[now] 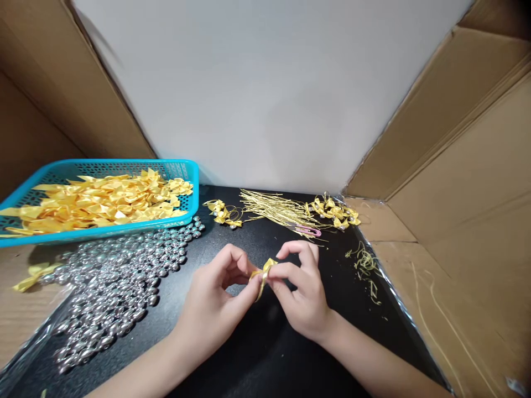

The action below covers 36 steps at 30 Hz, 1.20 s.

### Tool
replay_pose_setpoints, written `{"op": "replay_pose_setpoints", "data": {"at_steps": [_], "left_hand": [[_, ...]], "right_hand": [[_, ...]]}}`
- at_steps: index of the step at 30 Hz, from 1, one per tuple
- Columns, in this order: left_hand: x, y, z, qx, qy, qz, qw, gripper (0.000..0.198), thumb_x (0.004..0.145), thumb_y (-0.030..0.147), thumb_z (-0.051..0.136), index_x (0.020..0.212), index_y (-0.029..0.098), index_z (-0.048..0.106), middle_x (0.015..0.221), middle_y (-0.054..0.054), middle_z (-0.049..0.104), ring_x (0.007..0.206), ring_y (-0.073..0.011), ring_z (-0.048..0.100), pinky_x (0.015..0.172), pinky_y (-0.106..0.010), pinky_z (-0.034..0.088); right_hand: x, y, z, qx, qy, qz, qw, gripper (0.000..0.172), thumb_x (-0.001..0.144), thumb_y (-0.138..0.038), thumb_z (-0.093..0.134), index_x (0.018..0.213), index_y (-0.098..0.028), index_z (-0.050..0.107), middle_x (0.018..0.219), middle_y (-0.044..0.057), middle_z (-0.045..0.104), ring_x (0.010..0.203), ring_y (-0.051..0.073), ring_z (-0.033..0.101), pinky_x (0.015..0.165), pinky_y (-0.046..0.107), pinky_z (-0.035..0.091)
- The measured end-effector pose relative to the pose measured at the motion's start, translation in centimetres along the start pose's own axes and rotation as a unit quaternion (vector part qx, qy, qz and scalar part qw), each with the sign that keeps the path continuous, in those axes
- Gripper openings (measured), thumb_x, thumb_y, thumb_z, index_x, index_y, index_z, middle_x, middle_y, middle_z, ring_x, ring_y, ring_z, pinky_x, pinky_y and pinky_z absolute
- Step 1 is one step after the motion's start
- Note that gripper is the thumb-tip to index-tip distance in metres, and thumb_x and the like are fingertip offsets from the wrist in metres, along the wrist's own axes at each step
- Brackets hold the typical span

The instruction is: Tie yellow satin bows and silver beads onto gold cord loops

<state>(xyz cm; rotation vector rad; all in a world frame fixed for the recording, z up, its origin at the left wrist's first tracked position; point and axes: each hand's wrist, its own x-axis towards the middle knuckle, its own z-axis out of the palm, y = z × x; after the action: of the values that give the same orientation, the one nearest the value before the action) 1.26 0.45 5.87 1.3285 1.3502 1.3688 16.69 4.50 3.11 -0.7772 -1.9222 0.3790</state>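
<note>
My left hand (215,301) and my right hand (301,287) meet over the middle of the black table (257,354). Both pinch one small yellow ribbon bow (264,272) between thumb and fingers; a gold strand hangs down from it. A spread of silver beads (120,276) lies left of my left hand. A bundle of gold wire pieces (277,210) lies behind my hands.
A teal mesh tray (185,168) piled with yellow bows stands at the back left. Finished bows lie in two small clusters (336,213) (224,213) beside the wires. Yellow thread scraps (365,268) lie at the right. Cardboard walls (456,166) close in both sides.
</note>
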Motion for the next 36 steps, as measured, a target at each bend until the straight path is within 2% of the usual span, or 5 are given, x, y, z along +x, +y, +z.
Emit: {"op": "replay_pose_setpoints", "data": {"at_steps": [14, 18, 26, 30, 36], "left_hand": [[1.2, -1.1, -0.1, -0.173, -0.071, -0.160, 0.969, 0.034, 0.071, 0.013, 0.072, 0.073, 0.021, 0.039, 0.060, 0.008, 0.057, 0.055, -0.0076, 0.053, 0.054, -0.017, 0.041], [1.3, -1.2, -0.1, -0.177, -0.061, -0.169, 0.968, 0.036, 0.067, 0.013, 0.075, 0.073, 0.020, 0.040, 0.059, 0.008, 0.059, 0.054, -0.0070, 0.053, 0.053, -0.016, 0.041], [1.5, -1.3, -0.3, -0.173, -0.053, -0.186, 0.966, 0.033, 0.065, 0.017, 0.073, 0.072, 0.020, 0.041, 0.059, 0.008, 0.062, 0.054, -0.0064, 0.056, 0.054, -0.016, 0.045], [1.6, -1.3, -0.2, -0.168, -0.059, -0.187, 0.966, 0.033, 0.065, 0.017, 0.072, 0.071, 0.020, 0.040, 0.058, 0.008, 0.062, 0.055, -0.0076, 0.057, 0.056, -0.018, 0.047], [2.1, -2.2, -0.5, -0.141, -0.013, -0.159, 0.977, 0.033, 0.065, 0.016, 0.073, 0.068, 0.019, 0.040, 0.056, 0.010, 0.056, 0.050, -0.0045, 0.050, 0.048, -0.013, 0.040]], "right_hand": [[-0.5, 0.8, 0.3, 0.031, -0.002, -0.072, 0.997, 0.014, 0.091, -0.014, 0.051, 0.083, -0.022, 0.060, 0.083, 0.001, 0.053, 0.083, 0.017, 0.052, 0.078, 0.033, 0.042], [-0.2, 1.2, 0.4, 0.020, -0.023, -0.073, 0.997, 0.005, 0.085, -0.021, 0.062, 0.080, -0.020, 0.063, 0.088, 0.003, 0.056, 0.087, 0.018, 0.055, 0.081, 0.034, 0.041], [0.4, 1.8, 0.2, 0.019, -0.047, -0.077, 0.996, 0.007, 0.082, -0.020, 0.068, 0.077, -0.020, 0.065, 0.085, 0.002, 0.060, 0.084, 0.018, 0.053, 0.079, 0.036, 0.042], [0.5, 1.9, 0.1, 0.029, -0.009, -0.071, 0.997, 0.009, 0.084, -0.017, 0.066, 0.076, -0.021, 0.067, 0.081, 0.003, 0.061, 0.082, 0.018, 0.053, 0.076, 0.035, 0.044], [0.6, 1.1, -0.6, 0.141, -0.022, -0.129, 0.981, 0.014, 0.085, -0.004, 0.061, 0.086, -0.017, 0.066, 0.081, 0.005, 0.070, 0.077, 0.015, 0.062, 0.070, 0.031, 0.051]]}}
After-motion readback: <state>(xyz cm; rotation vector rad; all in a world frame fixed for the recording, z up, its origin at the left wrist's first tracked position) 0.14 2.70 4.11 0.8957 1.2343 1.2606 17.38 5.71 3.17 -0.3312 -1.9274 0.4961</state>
